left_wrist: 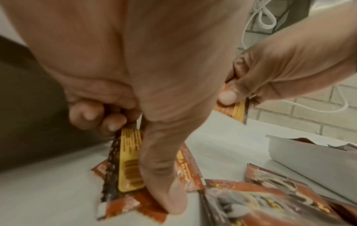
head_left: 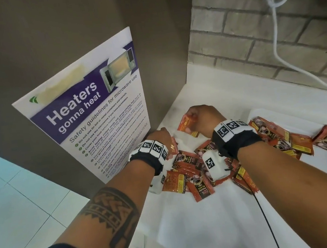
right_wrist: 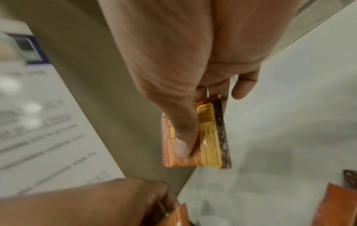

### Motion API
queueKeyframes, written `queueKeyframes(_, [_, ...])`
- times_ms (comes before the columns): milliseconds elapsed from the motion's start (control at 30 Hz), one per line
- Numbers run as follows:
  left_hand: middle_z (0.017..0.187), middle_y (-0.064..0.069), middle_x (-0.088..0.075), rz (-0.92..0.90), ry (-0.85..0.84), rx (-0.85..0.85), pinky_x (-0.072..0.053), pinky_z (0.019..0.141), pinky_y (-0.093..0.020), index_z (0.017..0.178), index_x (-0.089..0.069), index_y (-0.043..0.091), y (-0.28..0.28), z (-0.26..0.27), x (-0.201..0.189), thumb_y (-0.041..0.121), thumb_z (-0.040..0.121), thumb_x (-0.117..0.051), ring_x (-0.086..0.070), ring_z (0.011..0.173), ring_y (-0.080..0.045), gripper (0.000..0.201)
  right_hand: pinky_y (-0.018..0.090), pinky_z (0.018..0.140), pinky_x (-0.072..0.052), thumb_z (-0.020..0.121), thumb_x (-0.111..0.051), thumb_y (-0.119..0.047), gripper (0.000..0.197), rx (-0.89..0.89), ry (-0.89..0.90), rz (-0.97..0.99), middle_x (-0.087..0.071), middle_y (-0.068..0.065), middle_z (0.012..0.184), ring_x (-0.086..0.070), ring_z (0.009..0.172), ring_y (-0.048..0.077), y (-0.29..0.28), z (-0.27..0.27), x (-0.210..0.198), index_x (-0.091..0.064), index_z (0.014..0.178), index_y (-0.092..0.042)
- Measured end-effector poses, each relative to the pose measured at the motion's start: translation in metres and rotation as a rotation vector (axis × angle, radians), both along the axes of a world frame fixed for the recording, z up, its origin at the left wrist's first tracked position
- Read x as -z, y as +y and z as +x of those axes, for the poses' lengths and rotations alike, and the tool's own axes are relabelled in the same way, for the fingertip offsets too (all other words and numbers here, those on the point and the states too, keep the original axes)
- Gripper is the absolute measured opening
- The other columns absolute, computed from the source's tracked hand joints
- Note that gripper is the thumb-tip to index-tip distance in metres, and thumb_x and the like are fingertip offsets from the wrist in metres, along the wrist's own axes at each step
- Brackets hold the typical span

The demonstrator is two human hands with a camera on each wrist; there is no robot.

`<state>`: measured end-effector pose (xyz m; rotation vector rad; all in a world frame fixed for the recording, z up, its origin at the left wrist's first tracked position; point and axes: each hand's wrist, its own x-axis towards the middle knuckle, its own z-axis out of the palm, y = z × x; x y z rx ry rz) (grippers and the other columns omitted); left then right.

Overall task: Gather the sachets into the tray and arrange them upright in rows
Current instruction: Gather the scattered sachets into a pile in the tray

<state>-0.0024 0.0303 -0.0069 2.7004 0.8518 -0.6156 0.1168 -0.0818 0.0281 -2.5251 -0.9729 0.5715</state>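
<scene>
Several red-orange coffee sachets (head_left: 191, 173) lie loose on the white counter. My left hand (head_left: 159, 136) grips a small stack of sachets (left_wrist: 131, 160) between thumb and curled fingers, close to the poster. My right hand (head_left: 204, 118) pinches one sachet (head_left: 187, 124), which shows with its yellow label (right_wrist: 208, 137) under the thumb. The white tray (left_wrist: 301, 156) stands at the right, and more sachets (head_left: 279, 134) lie in and over it.
A microwave-safety poster (head_left: 88, 103) leans on the brown wall at the left. A brick wall (head_left: 249, 25) with a white cable (head_left: 281, 32) runs behind the counter. The counter's left edge (head_left: 151, 215) drops to a tiled floor. A black wire (head_left: 265, 220) crosses the counter.
</scene>
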Motion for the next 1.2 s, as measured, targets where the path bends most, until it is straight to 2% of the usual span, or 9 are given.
queueKeyframes(133, [0.109, -0.011, -0.070, 0.039, -0.043, 0.051, -0.050, 0.073, -0.031, 0.110, -0.065, 0.005, -0.003, -0.008, -0.010, 0.017, 0.087, -0.074, -0.067, 0.099, -0.028, 0.028, 0.029, 0.080, -0.048, 0.070, -0.088, -0.028, 0.037, -0.139, 0.174, -0.096, -0.069, -0.005, 0.100, -0.064, 0.092, 0.017, -0.018, -0.021, -0.001, -0.068, 0.100, -0.021])
queueKeyframes(200, [0.112, -0.011, -0.066, 0.067, -0.099, 0.038, -0.048, 0.078, -0.033, 0.112, -0.062, 0.007, -0.006, -0.017, -0.017, 0.020, 0.092, -0.067, -0.064, 0.102, -0.028, 0.024, 0.028, 0.078, -0.045, 0.071, -0.087, -0.032, 0.041, -0.204, 0.187, -0.196, -0.069, -0.005, 0.100, -0.063, 0.094, 0.017, -0.022, -0.031, 0.006, -0.069, 0.106, -0.020])
queueKeyframes(367, [0.095, -0.001, -0.059, -0.040, -0.172, -0.075, -0.053, 0.080, -0.036, 0.106, -0.051, 0.013, -0.005, -0.052, -0.026, 0.032, 0.095, -0.065, -0.060, 0.090, -0.021, 0.026, 0.026, 0.084, -0.040, 0.075, -0.084, -0.034, 0.057, -0.301, 0.118, -0.346, -0.063, -0.001, 0.121, -0.058, 0.113, 0.021, -0.022, -0.045, 0.020, -0.062, 0.126, -0.018])
queueKeyframes(600, [0.118, -0.010, -0.064, -0.129, -0.033, -0.208, -0.054, 0.095, -0.041, 0.133, -0.036, 0.008, -0.015, -0.087, 0.010, 0.014, 0.084, -0.072, -0.063, 0.109, -0.027, 0.061, 0.035, 0.085, -0.054, 0.069, -0.088, -0.025, 0.060, -0.330, -0.087, -0.405, -0.061, 0.006, 0.116, -0.060, 0.103, 0.022, -0.014, -0.060, 0.035, -0.060, 0.120, -0.015])
queueKeyframes(733, [0.115, -0.011, -0.064, -0.104, -0.060, -0.221, -0.053, 0.086, -0.034, 0.128, -0.039, 0.005, -0.019, -0.088, 0.019, 0.015, 0.084, -0.076, -0.065, 0.107, -0.026, 0.058, 0.042, 0.088, -0.052, 0.060, -0.092, -0.029, 0.079, -0.263, -0.119, -0.374, -0.061, 0.004, 0.113, -0.058, 0.107, 0.027, -0.011, -0.059, 0.039, -0.046, 0.123, -0.017])
queueKeyframes(833, [0.127, -0.012, -0.053, -0.058, -0.067, -0.174, -0.052, 0.087, -0.034, 0.123, -0.046, 0.005, -0.021, -0.084, 0.014, 0.022, 0.077, -0.084, -0.063, 0.109, -0.028, 0.062, 0.043, 0.090, -0.051, 0.063, -0.089, -0.021, 0.085, -0.221, -0.103, -0.346, -0.064, 0.004, 0.114, -0.060, 0.107, 0.029, -0.011, -0.058, 0.040, -0.038, 0.130, -0.019])
queueKeyframes(967, [0.134, -0.015, -0.040, 0.004, 0.003, -0.102, -0.055, 0.093, -0.043, 0.127, -0.047, 0.007, -0.019, -0.082, 0.015, 0.029, 0.075, -0.085, -0.061, 0.109, -0.031, 0.068, 0.038, 0.090, -0.052, 0.072, -0.085, -0.020, 0.071, -0.290, -0.083, -0.342, -0.062, 0.006, 0.119, -0.060, 0.108, 0.026, -0.014, -0.054, 0.040, -0.047, 0.132, -0.015])
queueKeyframes(1067, [0.126, -0.014, -0.051, 0.049, 0.006, -0.021, -0.054, 0.092, -0.043, 0.126, -0.045, 0.009, -0.015, -0.078, 0.016, 0.036, 0.074, -0.086, -0.057, 0.114, -0.031, 0.072, 0.028, 0.080, -0.045, 0.077, -0.081, -0.020, 0.051, -0.311, -0.105, -0.322, -0.060, 0.008, 0.118, -0.058, 0.109, 0.025, -0.016, -0.049, 0.039, -0.057, 0.122, -0.011])
queueKeyframes(1200, [0.110, -0.012, -0.062, 0.088, -0.075, 0.010, -0.054, 0.080, -0.037, 0.119, -0.048, 0.012, -0.010, -0.070, 0.009, 0.042, 0.076, -0.083, -0.059, 0.103, -0.027, 0.063, 0.026, 0.076, -0.040, 0.082, -0.077, -0.018, 0.029, -0.238, -0.066, -0.197, -0.059, 0.005, 0.105, -0.060, 0.104, 0.025, -0.020, -0.044, 0.032, -0.061, 0.106, -0.012])
